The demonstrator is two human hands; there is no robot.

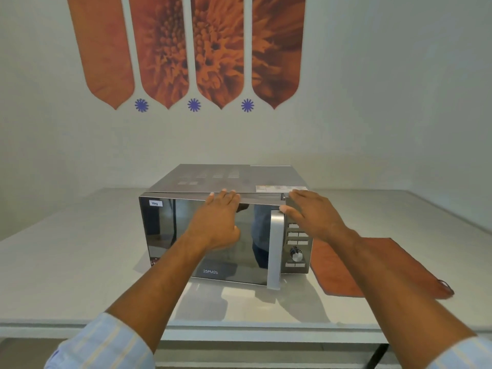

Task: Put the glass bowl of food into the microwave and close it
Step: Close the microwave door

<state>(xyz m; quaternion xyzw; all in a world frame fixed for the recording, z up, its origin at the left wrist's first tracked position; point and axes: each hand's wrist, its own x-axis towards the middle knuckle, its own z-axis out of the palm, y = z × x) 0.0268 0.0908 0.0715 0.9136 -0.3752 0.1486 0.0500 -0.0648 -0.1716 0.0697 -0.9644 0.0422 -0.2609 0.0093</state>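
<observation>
Microwave sits on the grey worktop, mirrored door facing the camera and standing slightly ajar: a thin wedge of gap shows along its top edge, wider toward the handle side. Left hand laid flat on the upper part of the door, fingers spread and hooked just over the top edge, gripping nothing. Right hand spread palm-down over the top right corner above the button panel, thumb near the top of the handle; also holding nothing. Glass bowl of food not visible anywhere on the worktop; the door only reflects the room, so cannot tell whether the bowl is inside. An orange cloth lies flat just to the right of the microwave. Judgement: the step in hand looks like the final push to latch the door, which would put the task near its end if the bowl is in. To do it well: press with the left palm close to the handle side, where the latch is, rather than near the hinge; use the right hand to brace the body so it does not slide back; push squarely until the gap at the top vanishes; keep fingertips clear of the closing seam.
</observation>
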